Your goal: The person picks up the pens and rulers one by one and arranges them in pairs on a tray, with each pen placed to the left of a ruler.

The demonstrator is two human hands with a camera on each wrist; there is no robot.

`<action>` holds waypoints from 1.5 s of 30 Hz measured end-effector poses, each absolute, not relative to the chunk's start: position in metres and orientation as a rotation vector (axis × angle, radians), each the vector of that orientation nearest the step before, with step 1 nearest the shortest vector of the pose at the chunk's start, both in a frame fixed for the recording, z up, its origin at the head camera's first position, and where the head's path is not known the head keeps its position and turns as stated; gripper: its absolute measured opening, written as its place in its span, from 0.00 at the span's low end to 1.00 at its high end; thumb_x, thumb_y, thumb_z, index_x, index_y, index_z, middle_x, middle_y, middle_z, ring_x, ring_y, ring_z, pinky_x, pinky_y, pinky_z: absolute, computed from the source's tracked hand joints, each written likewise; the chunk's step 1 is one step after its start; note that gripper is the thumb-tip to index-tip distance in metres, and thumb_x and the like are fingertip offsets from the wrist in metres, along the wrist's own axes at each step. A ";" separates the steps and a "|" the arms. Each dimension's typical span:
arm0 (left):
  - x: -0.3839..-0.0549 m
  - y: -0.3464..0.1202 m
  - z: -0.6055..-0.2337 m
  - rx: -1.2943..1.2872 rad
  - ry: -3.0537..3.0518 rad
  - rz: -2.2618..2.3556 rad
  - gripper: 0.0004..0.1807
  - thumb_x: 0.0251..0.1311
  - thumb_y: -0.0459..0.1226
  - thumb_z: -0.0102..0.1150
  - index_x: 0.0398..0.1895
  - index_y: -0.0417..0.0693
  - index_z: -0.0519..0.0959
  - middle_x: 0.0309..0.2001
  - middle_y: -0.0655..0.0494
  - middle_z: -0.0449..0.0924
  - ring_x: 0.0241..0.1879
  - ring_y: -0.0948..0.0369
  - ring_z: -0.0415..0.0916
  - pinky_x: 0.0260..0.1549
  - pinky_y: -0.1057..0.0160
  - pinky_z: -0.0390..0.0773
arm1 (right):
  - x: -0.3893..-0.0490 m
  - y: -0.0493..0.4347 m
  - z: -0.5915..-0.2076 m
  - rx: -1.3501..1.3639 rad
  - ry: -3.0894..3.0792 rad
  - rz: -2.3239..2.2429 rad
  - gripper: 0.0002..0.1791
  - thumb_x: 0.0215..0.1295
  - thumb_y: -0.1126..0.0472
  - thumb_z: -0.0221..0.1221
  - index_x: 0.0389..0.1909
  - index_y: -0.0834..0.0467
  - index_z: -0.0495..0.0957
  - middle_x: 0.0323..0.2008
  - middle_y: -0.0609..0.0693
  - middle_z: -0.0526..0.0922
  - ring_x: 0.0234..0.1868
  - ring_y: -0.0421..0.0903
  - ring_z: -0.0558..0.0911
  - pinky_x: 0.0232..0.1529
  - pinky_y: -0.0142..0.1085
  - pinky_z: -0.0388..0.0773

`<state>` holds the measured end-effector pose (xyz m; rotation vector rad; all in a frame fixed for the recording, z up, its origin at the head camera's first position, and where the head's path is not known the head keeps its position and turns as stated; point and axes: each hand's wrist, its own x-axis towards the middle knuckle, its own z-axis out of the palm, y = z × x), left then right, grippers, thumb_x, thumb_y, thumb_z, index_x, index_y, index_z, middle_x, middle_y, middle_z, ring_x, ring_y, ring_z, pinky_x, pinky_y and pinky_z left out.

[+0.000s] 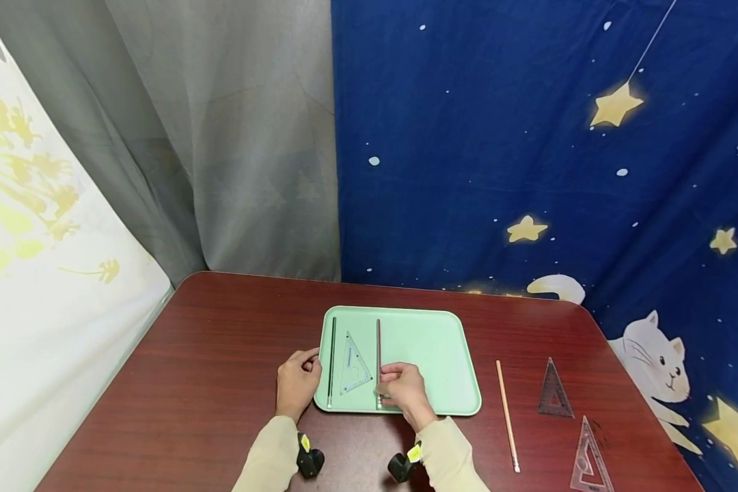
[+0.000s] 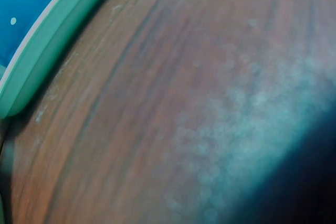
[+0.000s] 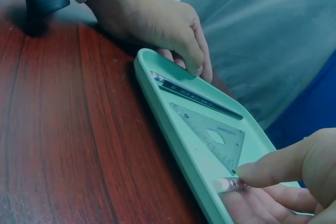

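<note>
A light green tray lies on the table. My left hand holds its left rim, with the thumb and curled fingers at the edge. Inside the tray, my right hand pinches a dark reddish pencil near its eraser end. In the right wrist view the white eraser pokes out beside the thumb. Left of that pencil lies a clear triangle ruler. A black pencil runs along the tray's left side. The left wrist view shows mostly tabletop and the tray's rim, without the hand.
On the dark red wooden table, a plain wood pencil lies to the right of the tray. Farther right are two more clear triangle rulers, a smaller one and a larger one. Curtains hang behind the table.
</note>
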<state>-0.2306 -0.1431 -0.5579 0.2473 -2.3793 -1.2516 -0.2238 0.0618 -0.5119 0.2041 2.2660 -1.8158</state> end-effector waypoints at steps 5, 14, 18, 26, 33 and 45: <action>-0.232 -0.143 -0.559 0.251 -2.373 -1.246 0.11 0.53 0.29 0.59 0.39 0.44 0.86 0.26 0.58 0.79 0.22 0.70 0.69 0.25 0.71 0.69 | -0.222 0.059 -0.512 0.205 2.327 -1.789 0.19 0.44 0.78 0.62 0.43 0.73 0.78 0.29 0.56 0.78 0.22 0.42 0.78 0.24 0.37 0.81; -0.231 -0.142 -0.557 0.258 -2.390 -1.257 0.11 0.54 0.29 0.58 0.40 0.44 0.86 0.27 0.57 0.80 0.23 0.69 0.69 0.26 0.70 0.70 | -0.220 0.057 -0.513 0.187 2.386 -1.764 0.18 0.44 0.78 0.60 0.41 0.72 0.78 0.28 0.53 0.74 0.22 0.42 0.76 0.23 0.37 0.80; -0.230 -0.141 -0.556 0.248 -2.396 -1.263 0.11 0.55 0.29 0.58 0.40 0.43 0.86 0.27 0.56 0.80 0.24 0.68 0.70 0.26 0.70 0.70 | -0.220 0.058 -0.513 0.189 2.406 -1.750 0.17 0.44 0.78 0.60 0.40 0.71 0.78 0.27 0.52 0.74 0.23 0.42 0.76 0.23 0.37 0.80; -0.230 -0.140 -0.555 0.245 -2.385 -1.251 0.11 0.54 0.29 0.58 0.39 0.44 0.86 0.27 0.57 0.80 0.23 0.68 0.69 0.26 0.70 0.70 | -0.218 0.059 -0.511 0.183 2.427 -1.737 0.17 0.45 0.77 0.60 0.41 0.71 0.78 0.27 0.52 0.74 0.22 0.42 0.76 0.23 0.37 0.81; -0.230 -0.141 -0.558 0.244 -2.376 -1.240 0.11 0.54 0.30 0.58 0.40 0.44 0.86 0.28 0.58 0.80 0.23 0.69 0.69 0.26 0.69 0.70 | -0.216 0.064 -0.507 0.191 2.392 -1.739 0.16 0.48 0.76 0.60 0.41 0.71 0.78 0.28 0.53 0.74 0.22 0.43 0.77 0.25 0.36 0.81; -0.230 -0.144 -0.559 0.260 -2.408 -1.255 0.12 0.55 0.31 0.58 0.41 0.45 0.86 0.29 0.57 0.80 0.24 0.67 0.70 0.27 0.69 0.70 | -0.216 0.080 -0.508 0.203 2.351 -1.751 0.16 0.48 0.74 0.60 0.42 0.70 0.77 0.29 0.52 0.74 0.25 0.43 0.76 0.26 0.37 0.81</action>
